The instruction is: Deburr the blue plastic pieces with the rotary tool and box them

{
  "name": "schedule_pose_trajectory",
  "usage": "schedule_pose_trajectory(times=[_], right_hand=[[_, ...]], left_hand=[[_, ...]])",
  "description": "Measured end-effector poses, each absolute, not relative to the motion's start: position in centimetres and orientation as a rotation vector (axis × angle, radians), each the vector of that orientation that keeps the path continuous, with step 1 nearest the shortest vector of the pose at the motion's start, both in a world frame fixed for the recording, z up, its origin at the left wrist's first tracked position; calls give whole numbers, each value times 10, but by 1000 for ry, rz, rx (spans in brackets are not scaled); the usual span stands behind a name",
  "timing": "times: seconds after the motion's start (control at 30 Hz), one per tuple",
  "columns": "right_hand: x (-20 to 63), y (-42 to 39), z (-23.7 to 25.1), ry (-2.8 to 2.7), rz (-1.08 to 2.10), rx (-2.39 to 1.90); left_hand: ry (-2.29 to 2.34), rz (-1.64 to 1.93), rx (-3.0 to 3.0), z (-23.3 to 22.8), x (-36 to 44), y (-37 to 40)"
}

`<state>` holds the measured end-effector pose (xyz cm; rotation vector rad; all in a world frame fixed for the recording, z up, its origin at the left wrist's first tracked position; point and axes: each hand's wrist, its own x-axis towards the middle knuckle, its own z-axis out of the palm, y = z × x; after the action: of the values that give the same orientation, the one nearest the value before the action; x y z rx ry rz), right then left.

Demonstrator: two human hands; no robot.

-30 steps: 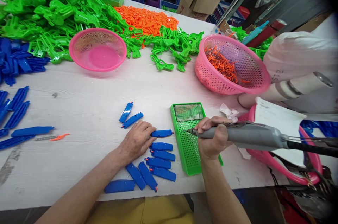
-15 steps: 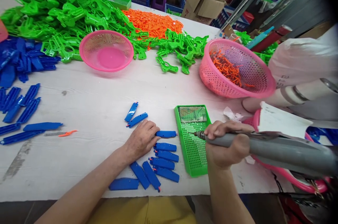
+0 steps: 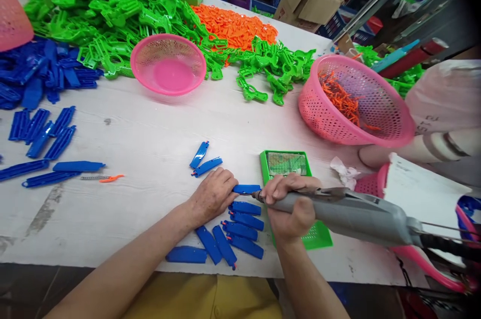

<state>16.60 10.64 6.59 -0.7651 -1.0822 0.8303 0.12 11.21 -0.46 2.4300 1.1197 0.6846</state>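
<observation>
My right hand (image 3: pixel 287 211) is wrapped round a grey electric screwdriver (image 3: pixel 353 214). Its thin bit points left and lies over a flat blue plastic piece (image 3: pixel 246 189). The left end of that piece is pinned on the table under the fingers of my left hand (image 3: pixel 214 194). Whether the bit touches a screw is too small to tell. Below this piece, several similar blue pieces (image 3: pixel 246 221) lie in a row, some with small orange tips. Behind my left hand rest two more blue pieces (image 3: pixel 207 166).
Partly behind the screwdriver stands a green tray (image 3: pixel 321 235). A pink basket (image 3: pixel 311 108) of orange parts is at right, another pink basket (image 3: pixel 169 66) further left. Green toy-gun shells (image 3: pixel 112 18), orange parts (image 3: pixel 240 28) and blue parts (image 3: pixel 41 68) are heaped at the back and left.
My right hand has brought the screwdriver left, from over the green tray to the blue piece. My left hand keeps its place on that piece. The camera view has shifted slightly.
</observation>
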Motion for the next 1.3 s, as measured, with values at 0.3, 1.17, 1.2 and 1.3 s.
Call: schedule_pose_trajectory(times=[0.3, 1.17, 1.2, 1.3], right_hand=[[161, 110, 62, -1120, 825, -762], [241, 133, 70, -872, 511, -924], [241, 134, 68, -866, 528, -932], [238, 132, 64, -888, 566, -915]], left_hand=[[1109, 678, 2425, -6, 2, 112], [1499, 632, 2612, 11, -44, 134], [1490, 614, 2646, 10, -40, 135], [1431, 599, 2733, 9, -23, 133]])
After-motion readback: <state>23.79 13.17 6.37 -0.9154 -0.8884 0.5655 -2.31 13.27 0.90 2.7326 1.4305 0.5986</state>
